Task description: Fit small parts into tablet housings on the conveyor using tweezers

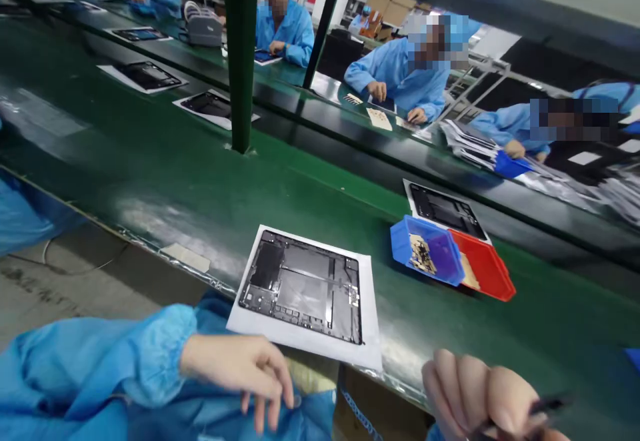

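Before me a black device housing (305, 287) with its inner parts showing lies on a white sheet (371, 314) at the bench's front edge. My left hand (245, 371) hangs below that edge, over my blue smock, its fingers apart and loosely bent, holding nothing. At the lower right my right hand (483, 394) is raised with the fingers curled round a thin dark tool (550, 402), blurred and partly cut off by the frame. It is to the right of the housing and does not touch it.
A blue bin (427, 251) with small parts and a red bin (493, 271) stand right of the housing, another housing (445, 211) behind them. A green post (241, 61) rises from the bench (180, 161). Several people in blue work across the line.
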`<state>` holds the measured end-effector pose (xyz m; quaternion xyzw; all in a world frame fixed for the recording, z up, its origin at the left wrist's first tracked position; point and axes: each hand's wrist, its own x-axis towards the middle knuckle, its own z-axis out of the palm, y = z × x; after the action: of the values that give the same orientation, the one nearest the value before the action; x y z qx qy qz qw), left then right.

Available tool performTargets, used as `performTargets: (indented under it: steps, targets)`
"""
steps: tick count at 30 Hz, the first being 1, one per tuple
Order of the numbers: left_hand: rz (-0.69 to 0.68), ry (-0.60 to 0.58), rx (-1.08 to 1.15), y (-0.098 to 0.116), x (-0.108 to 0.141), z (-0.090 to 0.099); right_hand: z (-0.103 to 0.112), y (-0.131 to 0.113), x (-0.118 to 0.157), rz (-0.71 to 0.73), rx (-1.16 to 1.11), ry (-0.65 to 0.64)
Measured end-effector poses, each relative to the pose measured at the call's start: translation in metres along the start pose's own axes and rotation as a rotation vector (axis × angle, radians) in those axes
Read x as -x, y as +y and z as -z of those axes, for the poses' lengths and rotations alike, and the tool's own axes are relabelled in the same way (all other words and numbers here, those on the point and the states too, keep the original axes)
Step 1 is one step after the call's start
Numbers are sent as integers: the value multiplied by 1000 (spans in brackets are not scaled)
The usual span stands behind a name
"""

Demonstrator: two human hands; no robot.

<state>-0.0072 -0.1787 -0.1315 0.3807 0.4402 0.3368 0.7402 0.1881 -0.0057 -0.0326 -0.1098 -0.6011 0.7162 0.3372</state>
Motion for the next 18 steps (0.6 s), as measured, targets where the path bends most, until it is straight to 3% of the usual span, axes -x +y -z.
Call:
performTargets:
  steps: [1,3,5,6,10,14,18]
  targets:
    - [-125,118,-258,7,5,13,-3,5,-2,-9,-2,26]
    - [-365,481,-803,22,7,47,-12,18,-11,-43,-15,63]
    - [-450,726,-1180,34,-3,82,-22,30,-25,-89,-17,91]
    - [-447,773,-1320,38,-9,98,-27,35,-33,-107,-13,94]
    - [-406,795,-1510,46,-35,138,-44,57,-71,-91,8,43]
    - [-375,765,-1542,51,-49,146,-51,83,-104,-84,-64,3]
    - [-343,702,-1540,55,-56,152,-49,117,-122,-170,-135,91]
